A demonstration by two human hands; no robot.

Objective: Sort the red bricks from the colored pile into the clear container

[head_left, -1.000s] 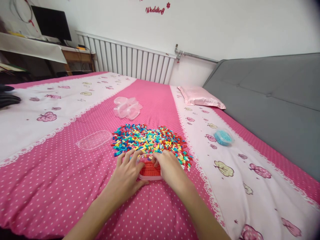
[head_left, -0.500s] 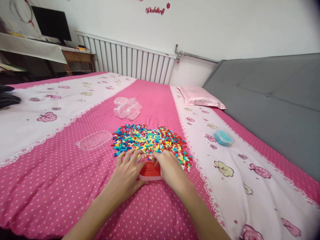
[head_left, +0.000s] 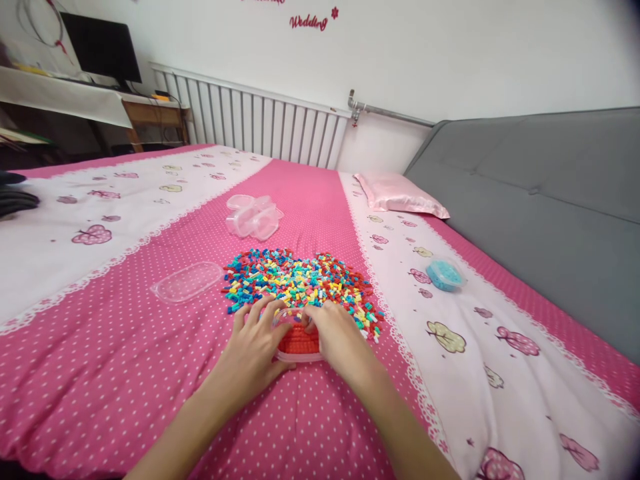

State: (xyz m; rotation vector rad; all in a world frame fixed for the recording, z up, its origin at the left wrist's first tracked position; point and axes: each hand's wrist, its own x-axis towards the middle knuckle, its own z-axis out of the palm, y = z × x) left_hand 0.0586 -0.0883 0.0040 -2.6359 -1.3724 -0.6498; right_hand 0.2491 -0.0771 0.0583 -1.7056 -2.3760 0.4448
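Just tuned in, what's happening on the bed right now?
A person's left hand and right hand rest on either side of a small clear container of red beads on the pink bedspread. Just beyond it lies a pile of mixed coloured beads. A clear lid lies to the left, empty clear containers farther back, and a tub of blue beads to the right.
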